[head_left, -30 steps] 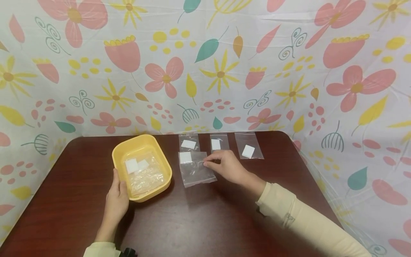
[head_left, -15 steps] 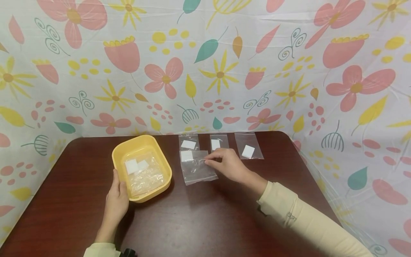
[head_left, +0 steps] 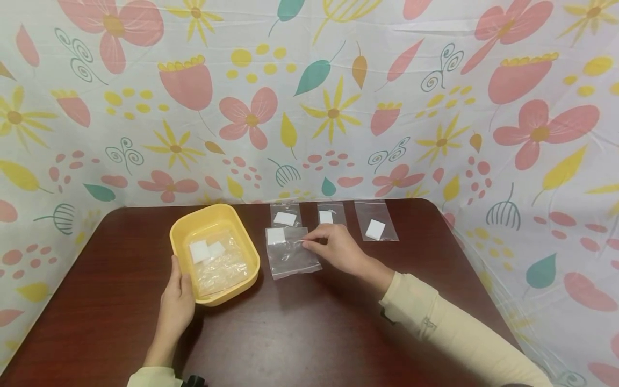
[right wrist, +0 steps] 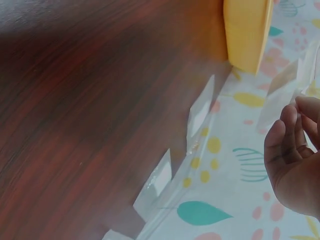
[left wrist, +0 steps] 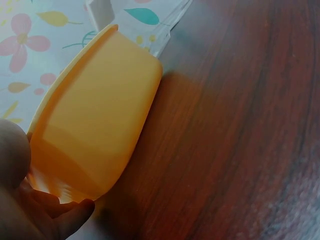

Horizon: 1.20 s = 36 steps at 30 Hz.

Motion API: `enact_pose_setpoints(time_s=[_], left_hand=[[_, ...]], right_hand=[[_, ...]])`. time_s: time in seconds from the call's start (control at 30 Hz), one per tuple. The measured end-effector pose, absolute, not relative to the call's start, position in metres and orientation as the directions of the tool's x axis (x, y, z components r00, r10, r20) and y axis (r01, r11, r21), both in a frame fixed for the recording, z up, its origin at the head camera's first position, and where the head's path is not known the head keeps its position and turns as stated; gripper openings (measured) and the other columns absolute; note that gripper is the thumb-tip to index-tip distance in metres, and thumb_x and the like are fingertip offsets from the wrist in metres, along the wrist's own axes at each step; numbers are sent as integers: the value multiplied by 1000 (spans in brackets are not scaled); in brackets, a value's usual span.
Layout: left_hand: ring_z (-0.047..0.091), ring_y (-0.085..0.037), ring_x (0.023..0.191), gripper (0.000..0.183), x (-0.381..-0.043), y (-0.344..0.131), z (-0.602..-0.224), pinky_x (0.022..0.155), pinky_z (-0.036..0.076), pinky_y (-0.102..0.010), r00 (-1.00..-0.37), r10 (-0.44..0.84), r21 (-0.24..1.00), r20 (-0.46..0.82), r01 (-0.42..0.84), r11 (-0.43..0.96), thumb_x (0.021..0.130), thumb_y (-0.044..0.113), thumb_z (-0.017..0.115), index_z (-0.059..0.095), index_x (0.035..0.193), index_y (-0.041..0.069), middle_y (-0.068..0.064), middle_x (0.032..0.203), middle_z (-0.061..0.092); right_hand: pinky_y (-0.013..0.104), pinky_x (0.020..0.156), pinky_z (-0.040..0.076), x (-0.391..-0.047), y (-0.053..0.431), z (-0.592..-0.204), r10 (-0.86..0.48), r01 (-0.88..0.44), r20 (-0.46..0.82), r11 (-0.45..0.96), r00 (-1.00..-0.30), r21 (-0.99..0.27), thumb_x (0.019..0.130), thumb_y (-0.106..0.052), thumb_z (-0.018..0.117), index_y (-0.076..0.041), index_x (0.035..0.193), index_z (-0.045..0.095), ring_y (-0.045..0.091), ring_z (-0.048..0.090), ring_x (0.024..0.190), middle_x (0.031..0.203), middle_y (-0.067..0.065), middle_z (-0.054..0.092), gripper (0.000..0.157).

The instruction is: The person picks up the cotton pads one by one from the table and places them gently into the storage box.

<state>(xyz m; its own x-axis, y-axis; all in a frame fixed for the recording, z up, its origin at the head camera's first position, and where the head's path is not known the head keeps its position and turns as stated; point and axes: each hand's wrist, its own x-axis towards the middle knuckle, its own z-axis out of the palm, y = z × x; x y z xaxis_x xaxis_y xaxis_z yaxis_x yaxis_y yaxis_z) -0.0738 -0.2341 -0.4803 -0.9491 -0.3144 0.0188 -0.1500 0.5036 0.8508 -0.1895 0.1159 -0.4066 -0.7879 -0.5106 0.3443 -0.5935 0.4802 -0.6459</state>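
1 clear bag (head_left: 294,262) pinched in right grip (head_left: 340,251), left grip (head_left: 175,301) holding yellow tray (head_left: 213,221), middle rear bag (head_left: 337,212) partly hidden

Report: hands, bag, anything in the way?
Left hand holding tray. Right hand pinching bag, white piece inside. Three other bags on table, far edge; none between bag and tray.

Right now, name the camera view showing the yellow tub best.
The head view: it looks into the yellow tub, showing the white pieces inside. The left wrist view gives mainly its outside, close up; the right wrist view only part of it, cut off at the top.
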Motion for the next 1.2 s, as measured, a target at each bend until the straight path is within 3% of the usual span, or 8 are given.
enact_pose_setpoints(time_s=[0.5, 0.73, 0.97, 1.2], left_hand=[[21, -40, 147, 58, -74, -234, -482, 117, 20, -56, -949, -311, 845, 50, -126, 520, 111, 20, 32, 4, 162, 16, -13, 165, 14], [22, -40, 147, 58, -75, -234, -481, 117, 21, -57, -947, -317, 845, 50, -129, 519, 111, 22, 32, 5, 162, 17, -13, 164, 16], [22, -41, 147, 58, -75, -235, -481, 117, 20, -57, -947, -317, 842, 42, -137, 521, 111, 24, 31, 4, 162, 18, -14, 164, 16], [21, -40, 147, 58, -75, -235, -481, 118, 20, -56, -950, -309, 844, 44, -130, 520, 111, 27, 29, 3, 162, 18, -14, 164, 15]], right_hand=[[27, 69, 53, -196, 75, -405, -564, -631, 351, 437, -747, -641, 89, -13, 79, -10, 97, 82, 8, 61, 76, 87, -2, 73, 9], [26, 77, 54, -195, 48, -402, -588, -622, 319, 434, -744, -651, 90, -13, 78, -10, 100, 82, 7, 66, 85, 93, -2, 76, 12], [26, 72, 52, -193, 21, -405, -619, -661, 333, 427, -711, -617, 90, -13, 77, -9, 101, 82, 10, 61, 79, 87, -2, 73, 12], [16, 69, 45, -189, -7, -410, -646, -701, 342, 448, -683, -555, 93, -16, 75, -12, 102, 82, 6, 59, 75, 86, -3, 71, 12]])
